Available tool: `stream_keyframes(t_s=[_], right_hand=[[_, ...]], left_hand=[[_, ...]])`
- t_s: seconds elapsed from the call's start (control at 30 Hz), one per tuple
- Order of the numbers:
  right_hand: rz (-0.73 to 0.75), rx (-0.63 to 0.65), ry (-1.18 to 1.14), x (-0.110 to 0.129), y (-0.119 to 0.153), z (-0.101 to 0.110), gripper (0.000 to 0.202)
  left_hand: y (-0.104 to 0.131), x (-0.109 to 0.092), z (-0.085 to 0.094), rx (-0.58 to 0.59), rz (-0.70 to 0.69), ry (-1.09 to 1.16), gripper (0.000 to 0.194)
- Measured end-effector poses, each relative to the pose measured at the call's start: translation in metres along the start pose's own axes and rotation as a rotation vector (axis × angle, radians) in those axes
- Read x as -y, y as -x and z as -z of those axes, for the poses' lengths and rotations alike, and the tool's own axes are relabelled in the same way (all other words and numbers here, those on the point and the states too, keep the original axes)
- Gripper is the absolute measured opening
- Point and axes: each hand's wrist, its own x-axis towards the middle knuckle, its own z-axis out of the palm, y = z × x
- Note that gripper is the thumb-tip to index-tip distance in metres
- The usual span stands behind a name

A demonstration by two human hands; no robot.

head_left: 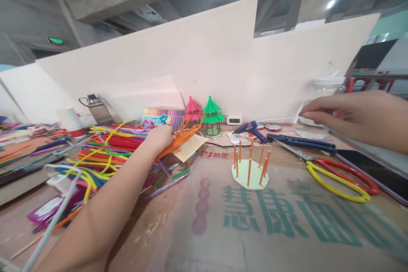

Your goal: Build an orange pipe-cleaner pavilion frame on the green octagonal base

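Note:
My left hand (160, 139) reaches into a heap of coloured pipe cleaners (108, 142). Its fingers are curled round some orange pipe cleaners (180, 137), though the fingertips are hidden. At the right, my right hand (346, 114) is raised in front of a clear jar (328, 89), thumb and fingers pinched together; whatever lies between them, if anything, cannot be made out. A pale green base (248, 177) with several upright orange sticks (249, 172) sits between the hands. Behind it stand a green pagoda model (211, 114) and a pink one (191, 109).
Scissors (338, 178) with red and yellow handles lie at the right beside a phone (376, 170). A blue glue gun (251, 131) rests behind the base. White boards (219, 59) wall off the back. A white cable (63, 208) arches at the left front.

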Motion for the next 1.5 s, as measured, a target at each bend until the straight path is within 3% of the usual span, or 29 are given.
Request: stream_keyframes(t_s=[0.1, 0.2, 0.37, 0.43, 0.53, 0.6, 0.7, 0.83, 1.1, 1.2, 1.4, 1.5], right_hand=[[-0.006, 0.001, -0.002, 0.001, -0.001, 0.0, 0.043], [0.006, -0.033, -0.009, 0.001, -0.001, -0.001, 0.04], [0.184, -0.164, -0.173, 0.012, 0.007, -0.001, 0.035], [0.297, -0.256, -0.256, 0.025, 0.016, 0.001, 0.033], [0.473, -0.398, -0.331, 0.05, 0.032, -0.001, 0.031], [0.602, -0.414, -0.299, 0.064, 0.042, -0.005, 0.034], [0.774, -0.424, -0.186, 0.076, 0.049, -0.015, 0.028], [0.852, -0.431, -0.139, 0.078, 0.047, -0.028, 0.02], [0.884, -0.495, -0.162, 0.075, 0.037, -0.032, 0.014], [0.913, -0.485, -0.147, 0.075, 0.037, -0.031, 0.015], [0.942, -0.427, -0.107, 0.074, 0.034, -0.033, 0.018], [0.925, -0.372, -0.088, 0.072, 0.034, -0.033, 0.019]], left_hand=[[0.001, 0.002, 0.001, -0.061, -0.016, 0.031, 0.02], [0.006, -0.001, 0.011, -0.194, 0.005, 0.059, 0.029], [0.039, -0.033, 0.045, -0.53, -0.08, 0.166, 0.038], [0.064, -0.056, 0.055, -0.794, -0.288, 0.337, 0.032], [0.1, -0.089, 0.059, -0.946, -0.689, 0.455, 0.021], [0.117, -0.104, 0.055, -0.965, -0.862, 0.513, 0.015], [0.126, -0.116, 0.047, -0.895, -0.951, 0.58, 0.012], [0.123, -0.119, 0.043, -0.817, -0.973, 0.625, 0.012], [0.121, -0.119, 0.055, -0.595, -0.904, 0.739, 0.024], [0.121, -0.118, 0.052, -0.623, -0.93, 0.672, 0.023], [0.114, -0.113, 0.04, -0.851, -0.948, 0.39, 0.019], [0.112, -0.11, 0.041, -0.879, -0.925, 0.335, 0.024]])
